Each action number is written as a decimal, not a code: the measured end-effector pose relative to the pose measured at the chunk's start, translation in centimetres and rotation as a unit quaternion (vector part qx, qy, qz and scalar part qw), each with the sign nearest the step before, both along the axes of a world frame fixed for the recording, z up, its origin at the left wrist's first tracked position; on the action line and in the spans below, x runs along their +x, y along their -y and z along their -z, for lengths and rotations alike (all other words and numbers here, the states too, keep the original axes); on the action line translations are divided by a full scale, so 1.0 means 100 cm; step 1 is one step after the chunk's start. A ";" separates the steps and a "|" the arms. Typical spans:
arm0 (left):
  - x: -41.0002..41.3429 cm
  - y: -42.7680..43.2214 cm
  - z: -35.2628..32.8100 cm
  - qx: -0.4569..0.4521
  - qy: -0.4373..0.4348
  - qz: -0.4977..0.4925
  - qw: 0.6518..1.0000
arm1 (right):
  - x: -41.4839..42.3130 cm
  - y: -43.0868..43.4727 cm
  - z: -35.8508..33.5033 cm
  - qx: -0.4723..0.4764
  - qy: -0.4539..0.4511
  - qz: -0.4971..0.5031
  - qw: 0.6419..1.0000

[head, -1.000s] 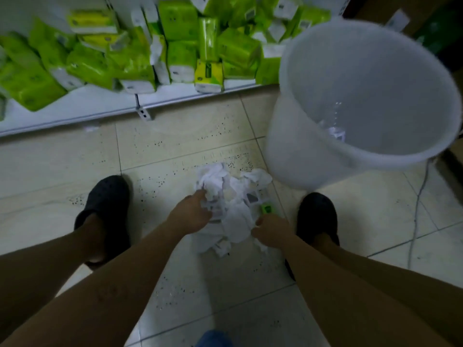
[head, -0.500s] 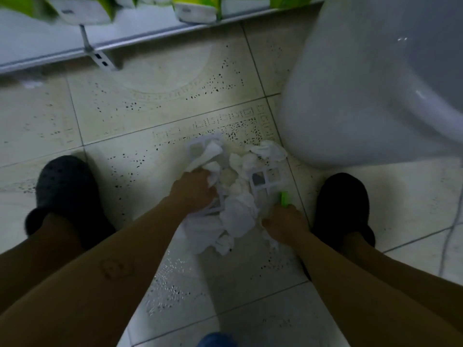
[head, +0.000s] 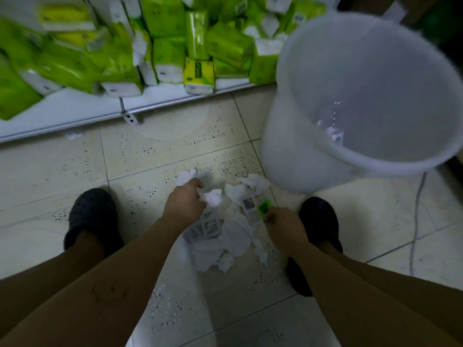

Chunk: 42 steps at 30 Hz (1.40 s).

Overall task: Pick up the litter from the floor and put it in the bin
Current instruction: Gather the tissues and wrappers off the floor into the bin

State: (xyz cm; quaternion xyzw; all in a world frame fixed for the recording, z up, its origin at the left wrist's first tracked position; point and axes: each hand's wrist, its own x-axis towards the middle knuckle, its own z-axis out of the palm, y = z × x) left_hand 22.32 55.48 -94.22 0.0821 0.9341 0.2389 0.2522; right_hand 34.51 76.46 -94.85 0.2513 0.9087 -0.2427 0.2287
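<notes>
Litter (head: 233, 236): one pile beside one bin (head: 300, 159); fingers of my left hand (head: 185, 204) grasp tissue (head: 213, 197), my right hand (head: 283, 226) pinches one green scrap (head: 265, 207).

Tiled floor (head: 62, 166): litter pile (head: 233, 236), bin (head: 295, 156) (white), black shoes (head: 92, 211).

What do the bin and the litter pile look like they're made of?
Bin: translucent white plastic, smooth, slight sheen on the rolled rim. Litter pile: mostly crumpled white tissue paper, matte and soft-looking, plus flat printed pieces, perhaps card or film. Green scrap the right hand pinches: bright, probably plastic wrapper; too blurred to be sure.
</notes>
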 end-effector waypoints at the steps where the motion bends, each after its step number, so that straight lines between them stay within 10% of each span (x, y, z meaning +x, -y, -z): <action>1: 0.003 0.000 -0.012 0.018 0.002 0.003 1.000 | 0.000 0.000 -0.012 0.003 -0.023 0.002 1.000; 19: 0.040 -0.068 -0.206 0.173 -0.110 -0.022 0.979 | -0.010 -0.074 -0.238 -0.105 -0.278 0.172 0.939; 28: 0.013 -0.167 -0.212 0.275 -0.119 -0.097 0.949 | -0.007 -0.131 -0.220 -0.155 -0.333 0.336 0.867; 42: 0.023 -0.132 -0.184 0.120 -0.133 0.065 0.982 | -0.009 -0.129 -0.219 -0.102 -0.258 0.128 0.952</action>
